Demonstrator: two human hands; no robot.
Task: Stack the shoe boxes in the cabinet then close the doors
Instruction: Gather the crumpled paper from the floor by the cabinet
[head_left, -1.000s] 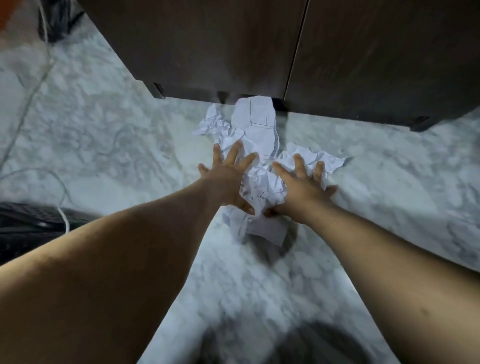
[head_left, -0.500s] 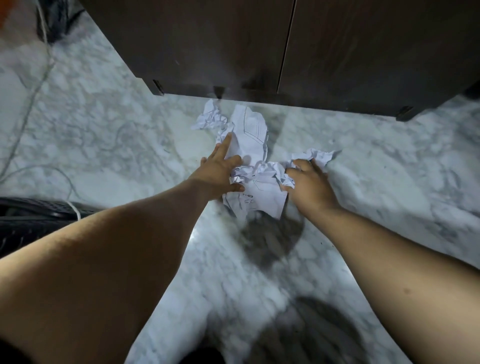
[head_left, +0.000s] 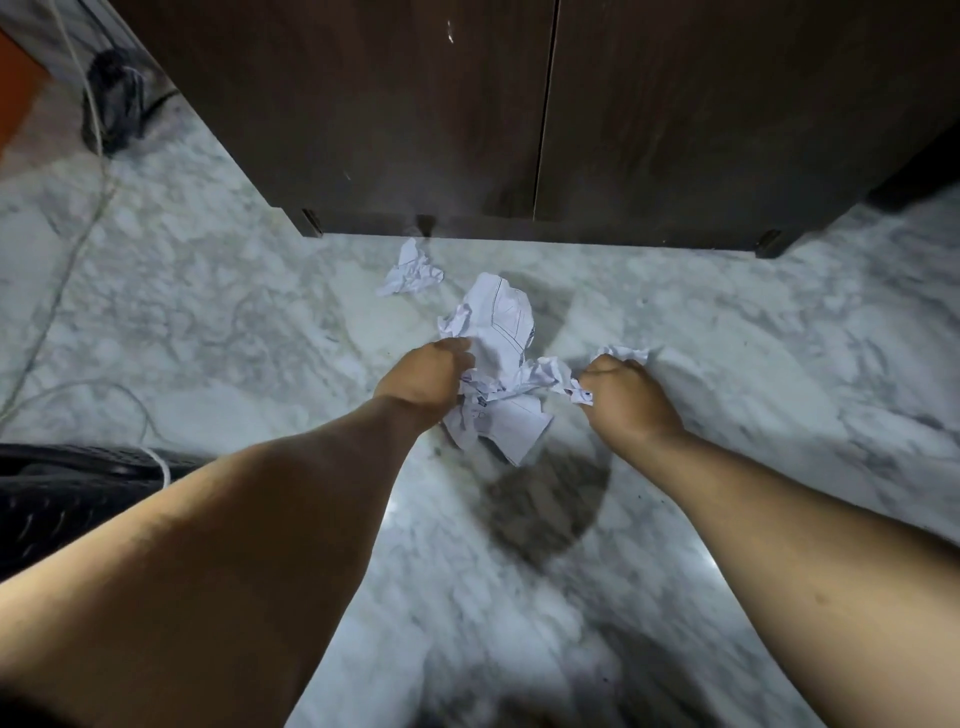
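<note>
Head cam: both hands down at the marble floor (head_left: 208, 291), grabbing crumpled paper (head_left: 498, 364). Left hand (head_left: 423, 376) has fingers curled shut on the left side of the wad; right hand (head_left: 626, 395) has fingers clenched on its right end. Paper hangs btwn the two fists. Smaller paper scrap (head_left: 410, 267) lies apart, farther, near the cabinet (head_left: 415, 114). Cabinet sits at far side, both doors (head_left: 727, 114) closed. No shoe boxes in view. Cords (head_left: 78, 218) at left.

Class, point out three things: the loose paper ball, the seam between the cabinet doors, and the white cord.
loose paper ball (head_left: 412, 268), head view, its middle.
cabinet door seam (head_left: 545, 104), head view, upper stretch.
white cord (head_left: 83, 228), head view, mid-length.
</note>
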